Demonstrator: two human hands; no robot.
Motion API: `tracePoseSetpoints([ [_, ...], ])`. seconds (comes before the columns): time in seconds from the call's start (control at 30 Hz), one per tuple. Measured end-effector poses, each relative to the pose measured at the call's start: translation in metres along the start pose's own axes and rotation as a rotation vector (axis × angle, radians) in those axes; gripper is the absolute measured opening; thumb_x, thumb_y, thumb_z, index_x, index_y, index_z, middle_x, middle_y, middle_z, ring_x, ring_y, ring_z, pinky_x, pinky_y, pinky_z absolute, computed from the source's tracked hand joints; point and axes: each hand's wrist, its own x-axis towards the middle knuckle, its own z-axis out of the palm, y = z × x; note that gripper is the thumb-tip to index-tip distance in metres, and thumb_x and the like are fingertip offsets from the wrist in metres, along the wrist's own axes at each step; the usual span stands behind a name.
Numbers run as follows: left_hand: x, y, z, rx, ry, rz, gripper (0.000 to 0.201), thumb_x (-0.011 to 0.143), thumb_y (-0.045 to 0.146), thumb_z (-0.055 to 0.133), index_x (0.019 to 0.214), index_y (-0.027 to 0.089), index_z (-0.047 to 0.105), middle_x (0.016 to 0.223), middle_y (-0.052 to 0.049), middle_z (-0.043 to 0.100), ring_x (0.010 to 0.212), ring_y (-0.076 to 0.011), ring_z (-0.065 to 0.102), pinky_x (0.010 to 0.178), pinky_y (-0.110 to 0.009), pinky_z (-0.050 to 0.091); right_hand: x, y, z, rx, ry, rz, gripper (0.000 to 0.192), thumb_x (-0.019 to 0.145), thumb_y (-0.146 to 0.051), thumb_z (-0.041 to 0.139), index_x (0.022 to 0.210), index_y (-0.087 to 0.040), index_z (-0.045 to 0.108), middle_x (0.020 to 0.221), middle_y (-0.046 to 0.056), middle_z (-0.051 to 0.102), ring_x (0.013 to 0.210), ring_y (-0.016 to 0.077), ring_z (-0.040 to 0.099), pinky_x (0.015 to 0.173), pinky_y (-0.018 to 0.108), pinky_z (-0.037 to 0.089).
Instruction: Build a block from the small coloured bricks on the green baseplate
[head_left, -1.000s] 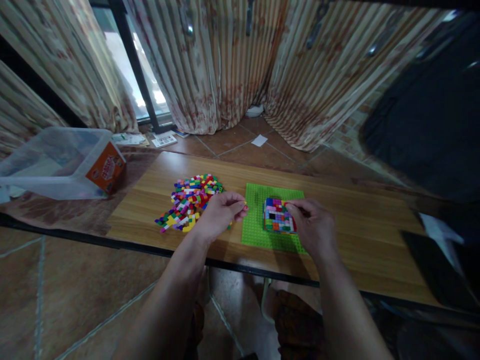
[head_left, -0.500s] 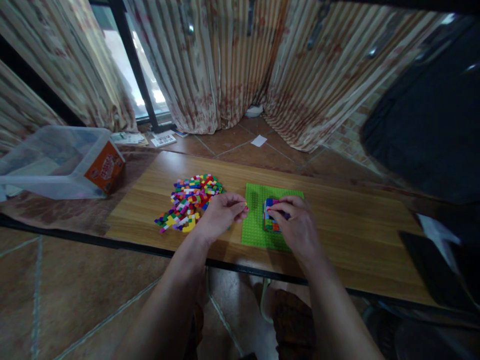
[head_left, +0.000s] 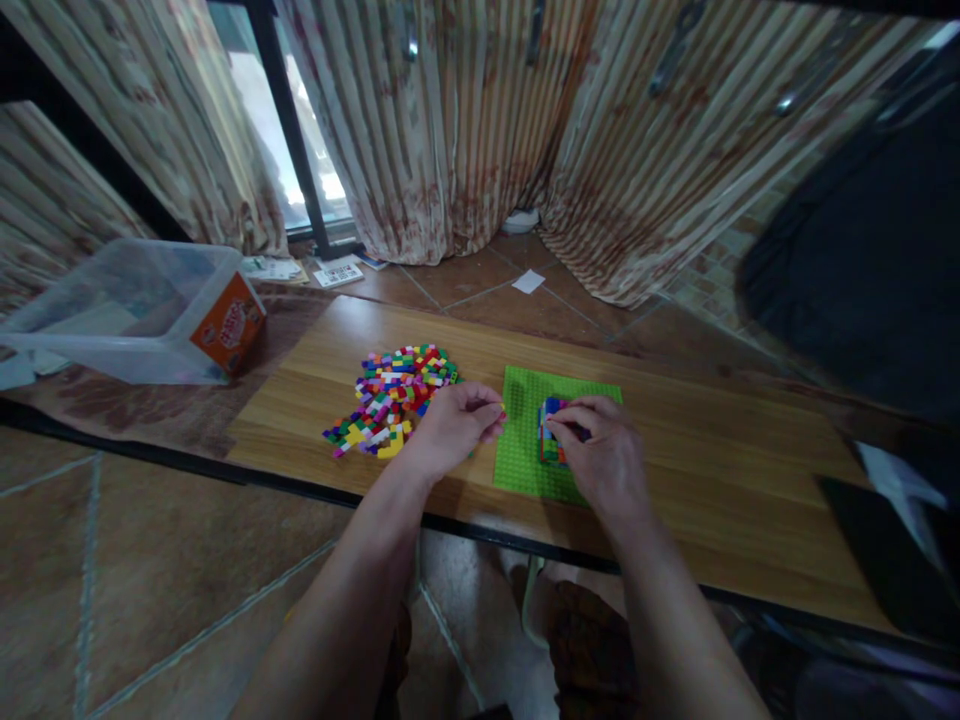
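My left hand point(head_left: 459, 428) is closed in a pinch beside the left edge of the green baseplate point(head_left: 517, 470). A small yellow toy brick point(head_left: 502, 407) shows at its fingertips, with a bit of red just below. On the plate stands a low block built of many-coloured bricks point(head_left: 546, 448), blue, green, orange and red among them. Over this block my right hand point(head_left: 606, 440) bends down, thumb and index finger pressed together at its top. Whatever those fingers hold is too small to make out, and the hand covers the block's right part.
A heap of loose toy bricks point(head_left: 397, 385) lies on the wooden table point(head_left: 720, 480), left of the baseplate. Further left stands a clear plastic bin point(head_left: 150, 350) with an orange label. A dark flat object point(head_left: 881, 540) lies at the table's right end.
The whole view has shifted slightly, so everything appears a little further right. Both hands keep nearly the same pose, the left pinching beside the plate and the right over the brick block.
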Motion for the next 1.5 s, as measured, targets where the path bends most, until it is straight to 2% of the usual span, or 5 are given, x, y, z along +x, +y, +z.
tracePoseSetpoints([
  [0.6,-0.001,-0.002,0.005,0.047,-0.010,-0.011,0.008,0.081,0.009,0.061,0.074,0.013,0.064,0.062,0.001,0.063,0.053,-0.0066,0.057,0.052,-0.018,0.042,0.000,-0.002,0.004,0.017,0.012,0.047,0.020,0.084,-0.033,0.064,0.068,-0.025,0.073,0.081,0.005,0.067,0.082,0.0237,0.061,0.080,0.041,0.046],
  [0.83,0.001,-0.004,0.006,-0.009,-0.023,-0.019,0.005,0.080,0.010,0.064,0.076,0.013,0.066,0.064,0.000,0.065,0.054,-0.0068,0.058,0.053,-0.019,0.041,-0.003,-0.004,-0.004,0.137,0.012,0.047,0.015,0.085,-0.033,0.063,0.082,-0.025,0.075,0.091,0.006,0.070,0.088,0.0231,0.064,0.083,0.041,0.049],
  [1.1,-0.005,0.001,0.007,-0.133,-0.112,-0.093,0.010,0.078,0.020,0.072,0.084,0.012,0.071,0.072,-0.002,0.070,0.060,-0.0077,0.062,0.059,-0.019,0.045,-0.008,-0.024,-0.008,0.308,-0.051,-0.039,0.016,0.089,-0.031,0.062,0.098,-0.029,0.075,0.104,0.004,0.069,0.098,0.0202,0.065,0.087,0.038,0.050],
  [1.33,-0.005,-0.006,0.011,-0.219,-0.220,-0.126,0.026,0.070,0.033,0.082,0.081,0.012,0.071,0.070,-0.002,0.068,0.061,-0.0082,0.061,0.061,-0.020,0.046,-0.008,-0.029,-0.008,0.365,-0.054,-0.052,0.013,0.089,-0.031,0.064,0.095,-0.030,0.075,0.102,0.003,0.069,0.098,0.0193,0.065,0.087,0.036,0.051],
  [1.5,-0.006,-0.005,0.016,-0.230,-0.212,-0.146,0.020,0.072,0.029,0.079,0.080,0.012,0.072,0.073,-0.002,0.069,0.061,-0.0077,0.061,0.061,-0.020,0.045,-0.008,-0.030,-0.010,0.412,-0.005,-0.034,0.013,0.089,-0.028,0.064,0.092,-0.030,0.076,0.099,0.002,0.069,0.096,0.0181,0.065,0.084,0.034,0.051],
])
